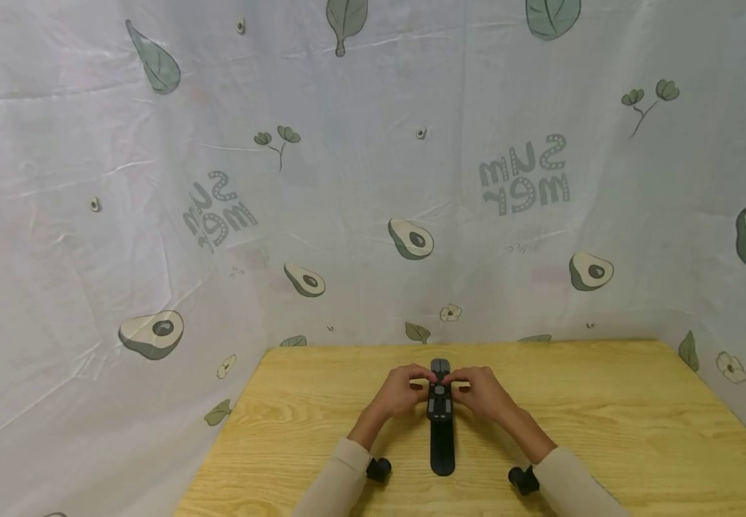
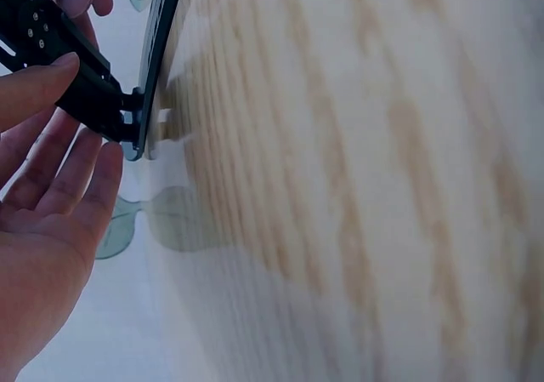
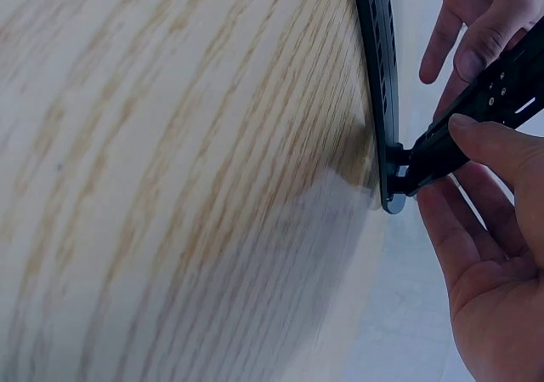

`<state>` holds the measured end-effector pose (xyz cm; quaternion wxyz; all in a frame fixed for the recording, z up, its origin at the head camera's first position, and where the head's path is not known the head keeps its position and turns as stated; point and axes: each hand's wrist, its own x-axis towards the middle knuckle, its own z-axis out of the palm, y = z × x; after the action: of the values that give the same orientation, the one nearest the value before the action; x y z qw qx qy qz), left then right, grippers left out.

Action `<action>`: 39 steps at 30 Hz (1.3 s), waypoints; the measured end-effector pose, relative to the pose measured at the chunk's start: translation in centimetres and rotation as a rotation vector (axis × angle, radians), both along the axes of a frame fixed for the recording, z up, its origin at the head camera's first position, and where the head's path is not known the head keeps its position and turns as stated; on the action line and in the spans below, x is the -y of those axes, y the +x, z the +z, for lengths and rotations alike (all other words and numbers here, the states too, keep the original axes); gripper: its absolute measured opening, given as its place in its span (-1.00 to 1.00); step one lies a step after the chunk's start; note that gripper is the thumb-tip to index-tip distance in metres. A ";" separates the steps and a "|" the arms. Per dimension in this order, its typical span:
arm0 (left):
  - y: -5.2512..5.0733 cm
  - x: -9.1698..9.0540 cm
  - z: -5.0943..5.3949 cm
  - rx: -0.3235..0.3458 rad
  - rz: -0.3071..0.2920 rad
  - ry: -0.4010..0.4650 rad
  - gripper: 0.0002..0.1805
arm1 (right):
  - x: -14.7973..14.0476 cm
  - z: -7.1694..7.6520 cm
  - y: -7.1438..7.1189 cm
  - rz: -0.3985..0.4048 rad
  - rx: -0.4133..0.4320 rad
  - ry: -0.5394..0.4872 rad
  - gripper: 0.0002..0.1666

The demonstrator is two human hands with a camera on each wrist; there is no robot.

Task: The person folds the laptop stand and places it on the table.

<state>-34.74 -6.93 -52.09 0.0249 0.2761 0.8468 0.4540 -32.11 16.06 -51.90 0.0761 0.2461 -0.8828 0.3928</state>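
Observation:
A black folding stand (image 1: 439, 409) with grey pads stands in the middle of the table, its long flat base bar (image 1: 442, 456) reaching toward me. Its hinged upper part is raised at an angle from the bar. My left hand (image 1: 400, 390) holds that upper part from the left side, thumb (image 2: 53, 77) laid on it and fingers beneath. From the opposite side my right hand (image 1: 484, 391) grips the same part, its thumb (image 3: 489, 142) pressed against the black body. Near the fingers, a hinge (image 3: 398, 162) joins the two parts.
The wood-grain table (image 1: 579, 402) extends to both sides. Behind it hangs a pale curtain (image 1: 347, 179) printed with avocados and leaves. Black wrist mounts (image 1: 379, 470) show beside both sleeves.

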 end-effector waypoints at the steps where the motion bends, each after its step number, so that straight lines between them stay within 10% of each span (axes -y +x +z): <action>1: 0.0 0.0 0.1 -0.004 0.001 -0.003 -0.78 | 0.0 0.1 -0.1 0.000 0.000 0.004 -0.78; 39: 0.3 -0.2 -1.2 -0.007 -0.007 -0.043 -0.75 | 0.4 -0.8 0.6 -0.034 -0.079 0.065 -0.77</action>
<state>-34.47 -6.70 -53.27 0.0296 0.2800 0.8556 0.4345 -31.56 15.64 -52.73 0.1096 0.2486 -0.8954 0.3526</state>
